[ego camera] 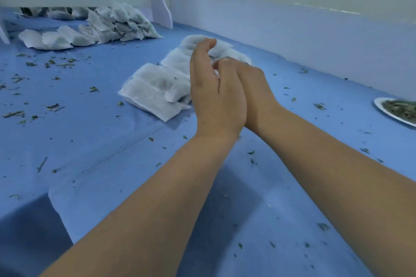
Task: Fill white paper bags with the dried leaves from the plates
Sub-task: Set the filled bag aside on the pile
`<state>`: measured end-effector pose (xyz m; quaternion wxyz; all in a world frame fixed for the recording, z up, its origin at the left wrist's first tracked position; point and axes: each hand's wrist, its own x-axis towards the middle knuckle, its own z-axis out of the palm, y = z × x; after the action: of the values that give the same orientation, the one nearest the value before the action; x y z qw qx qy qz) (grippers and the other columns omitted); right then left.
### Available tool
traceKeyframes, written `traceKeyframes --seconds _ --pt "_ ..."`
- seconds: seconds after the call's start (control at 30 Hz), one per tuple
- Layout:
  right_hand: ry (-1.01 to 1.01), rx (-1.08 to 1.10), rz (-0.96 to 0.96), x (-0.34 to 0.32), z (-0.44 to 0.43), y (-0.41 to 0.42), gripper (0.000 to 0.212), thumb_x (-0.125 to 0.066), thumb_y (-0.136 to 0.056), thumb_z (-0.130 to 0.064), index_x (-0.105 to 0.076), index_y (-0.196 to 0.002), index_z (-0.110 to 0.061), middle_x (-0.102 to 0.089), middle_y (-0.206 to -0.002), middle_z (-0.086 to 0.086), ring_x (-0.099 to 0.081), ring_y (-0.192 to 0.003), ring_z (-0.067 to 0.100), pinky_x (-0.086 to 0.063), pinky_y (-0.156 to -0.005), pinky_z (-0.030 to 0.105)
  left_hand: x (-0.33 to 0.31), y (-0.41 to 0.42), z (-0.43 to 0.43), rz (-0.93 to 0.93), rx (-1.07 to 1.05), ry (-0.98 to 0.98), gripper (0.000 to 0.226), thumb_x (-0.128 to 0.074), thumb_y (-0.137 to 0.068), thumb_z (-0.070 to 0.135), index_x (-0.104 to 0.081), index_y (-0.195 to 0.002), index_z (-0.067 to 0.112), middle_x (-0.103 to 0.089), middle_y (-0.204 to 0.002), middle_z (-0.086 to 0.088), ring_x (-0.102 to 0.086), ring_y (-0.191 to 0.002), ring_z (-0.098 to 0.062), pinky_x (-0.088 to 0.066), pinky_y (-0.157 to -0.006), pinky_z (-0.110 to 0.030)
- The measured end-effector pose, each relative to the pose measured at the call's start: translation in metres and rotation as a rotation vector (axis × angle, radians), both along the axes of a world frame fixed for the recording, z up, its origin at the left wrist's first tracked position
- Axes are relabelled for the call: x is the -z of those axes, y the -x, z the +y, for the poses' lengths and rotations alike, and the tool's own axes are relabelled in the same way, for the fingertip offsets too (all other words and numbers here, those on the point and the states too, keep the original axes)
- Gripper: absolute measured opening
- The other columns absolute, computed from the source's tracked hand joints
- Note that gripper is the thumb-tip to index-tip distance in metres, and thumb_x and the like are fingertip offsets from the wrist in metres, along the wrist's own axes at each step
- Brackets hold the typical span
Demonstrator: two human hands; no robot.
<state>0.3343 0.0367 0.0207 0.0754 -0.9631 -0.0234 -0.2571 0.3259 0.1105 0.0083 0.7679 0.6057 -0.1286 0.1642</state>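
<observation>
Reference item: row of filled bags (157,87), lying flat on the blue cloth (112,141).

- Left hand (213,96) and right hand (249,90): raised just right of the row, palms pressed together, partly covering its right edge. Left fingers loosely curved. Contents between the palms: cannot be determined.
- Pile of filled bags (121,22): behind and left of the row, well apart.
- Plate (380,107) with dried leaves (403,109): far right of the row.
- Leaf fragments (51,107): scattered left of the row.
</observation>
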Motion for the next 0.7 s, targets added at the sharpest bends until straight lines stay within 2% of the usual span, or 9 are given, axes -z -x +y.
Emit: traceKeyframes --seconds 0.07,0.17,0.27,0.4,0.47,0.53,0.6,0.7 --pt "-0.042 0.091 0.019 -0.008 -0.023 0.044 0.017 -0.055 -0.096 -0.029 -0.061 -0.112 -0.024 -0.067 -0.096 -0.009 -0.061 -0.085 0.017 -0.041 -0.067 0.031 0.001 0.032 -0.019 0.024 0.156 0.013 0.035 -0.039 -0.095 0.022 -0.054 -0.127 0.024 -0.062 -0.118 0.012 -0.058 -0.110 -0.001 -0.046 -0.099 -0.030" --pt "-0.061 0.211 0.020 -0.018 -0.058 0.122 0.038 -0.058 -0.092 -0.025 -0.056 -0.130 -0.023 -0.069 -0.108 -0.005 -0.064 -0.096 0.021 -0.052 -0.080 0.038 -0.003 0.089 -0.054 -0.024 0.315 -0.048 0.039 -0.039 -0.094 0.027 -0.056 -0.129 0.023 -0.063 -0.124 0.010 -0.056 -0.116 -0.002 -0.046 -0.103 -0.033" --pt "-0.119 0.313 -0.021 -0.026 -0.093 0.204 0.042 -0.060 -0.091 -0.020 -0.055 -0.133 -0.022 -0.070 -0.114 -0.004 -0.065 -0.100 0.022 -0.052 -0.081 0.038 -0.014 0.153 -0.092 -0.045 0.454 -0.084 0.042 -0.039 -0.090 0.030 -0.056 -0.129 0.027 -0.063 -0.120 0.015 -0.056 -0.110 0.005 -0.047 -0.096 -0.025" --pt "-0.164 0.478 -0.049 -0.028 -0.132 0.316 0.044 -0.060 -0.091 -0.014 -0.054 -0.134 -0.020 -0.070 -0.113 -0.001 -0.064 -0.099 0.021 -0.051 -0.081 0.037 -0.022 0.248 -0.137 -0.152 0.663 -0.156 0.042 -0.039 -0.091 0.028 -0.057 -0.129 0.026 -0.063 -0.120 0.013 -0.058 -0.111 -0.001 -0.048 -0.097 -0.028" --pt "-0.244 0.539 -0.092 -0.025 -0.144 0.375 0.046 -0.060 -0.089 -0.012 -0.056 -0.133 -0.023 -0.070 -0.111 -0.006 -0.062 -0.095 0.013 -0.049 -0.074 0.024 -0.020 0.292 -0.156 -0.176 0.773 -0.172 0.042 -0.039 -0.090 0.029 -0.058 -0.127 0.027 -0.064 -0.117 0.015 -0.059 -0.108 0.002 -0.050 -0.094 -0.027" --pt "-0.350 0.605 -0.135 -0.021 -0.148 0.430 0.049 -0.057 -0.086 -0.021 -0.056 -0.134 -0.031 -0.069 -0.114 -0.015 -0.059 -0.099 0.003 -0.045 -0.073 0.013 -0.017 0.332 -0.174 -0.198 0.882 -0.187 0.039 -0.039 -0.091 0.028 -0.058 -0.126 0.028 -0.064 -0.118 0.014 -0.061 -0.104 0.004 -0.053 -0.091 -0.030" --pt "-0.437 0.680 -0.167 -0.017 -0.150 0.476 0.054 -0.049 -0.080 -0.033 -0.055 -0.133 -0.037 -0.065 -0.113 -0.023 -0.057 -0.107 -0.001 -0.043 -0.078 0.013 -0.013 0.368 -0.188 -0.220 0.975 -0.207 0.037 -0.039 -0.092 0.027 -0.058 -0.124 0.028 -0.063 -0.119 0.014 -0.062 -0.104 0.005 -0.051 -0.091 -0.027" --pt "-0.497 0.819 -0.226 -0.011 -0.157 0.549 0.051 -0.051 -0.081 -0.032 -0.055 -0.132 -0.037 -0.060 -0.110 -0.024 -0.057 -0.108 0.001 -0.042 -0.080 0.016 -0.012 0.434 -0.205 -0.229 1.131 -0.236 0.032 -0.043 -0.091 0.022 -0.061 -0.115 0.032 -0.065 -0.111 0.020 -0.059 -0.102 0.009 -0.046 -0.087 -0.018"
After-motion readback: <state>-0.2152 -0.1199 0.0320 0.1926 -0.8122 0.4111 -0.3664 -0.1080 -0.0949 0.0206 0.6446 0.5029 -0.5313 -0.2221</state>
